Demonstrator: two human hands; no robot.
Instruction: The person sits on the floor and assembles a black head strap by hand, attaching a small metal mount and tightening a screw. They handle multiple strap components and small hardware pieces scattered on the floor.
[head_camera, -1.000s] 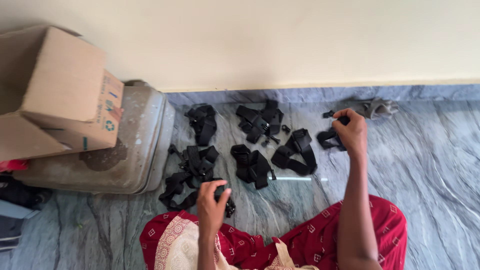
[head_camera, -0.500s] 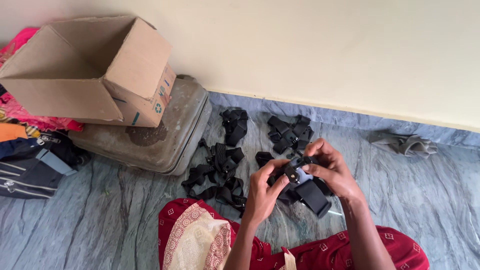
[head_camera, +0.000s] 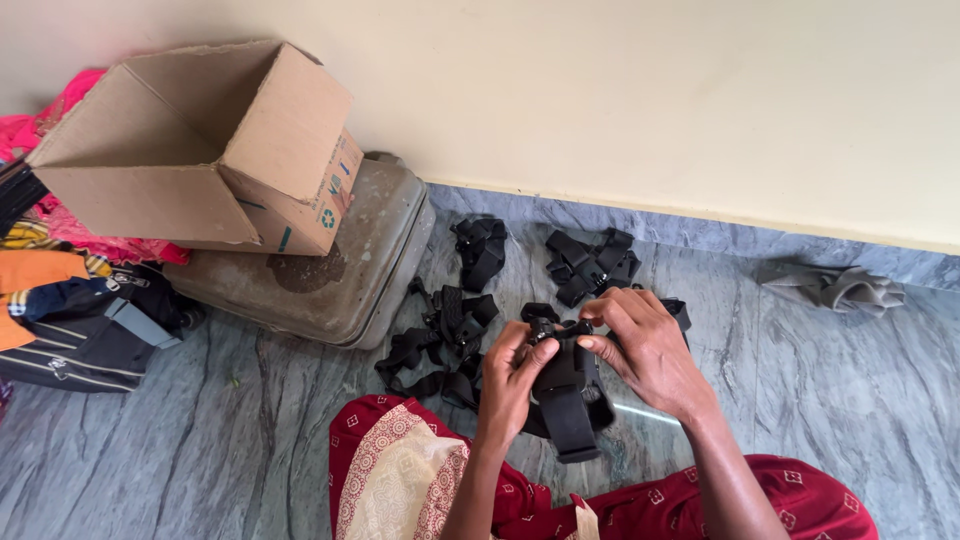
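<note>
Seated on a grey marble floor (head_camera: 200, 460), you hold a black strap assembly (head_camera: 567, 385) over your lap in red patterned cloth (head_camera: 400, 480). Your left hand (head_camera: 512, 375) is closed on its lower left side; your right hand (head_camera: 648, 345) pinches the small black buckle (head_camera: 548, 328) at its top, fingers drawn together on it. The wide strap end hangs down between your wrists. More black strap bundles (head_camera: 590, 262) lie on the floor just beyond your hands. To the left, an open cardboard box (head_camera: 215, 150) rests on a grey suitcase (head_camera: 340, 280); a crumpled grey cloth (head_camera: 835, 287) lies by the wall at right
</note>
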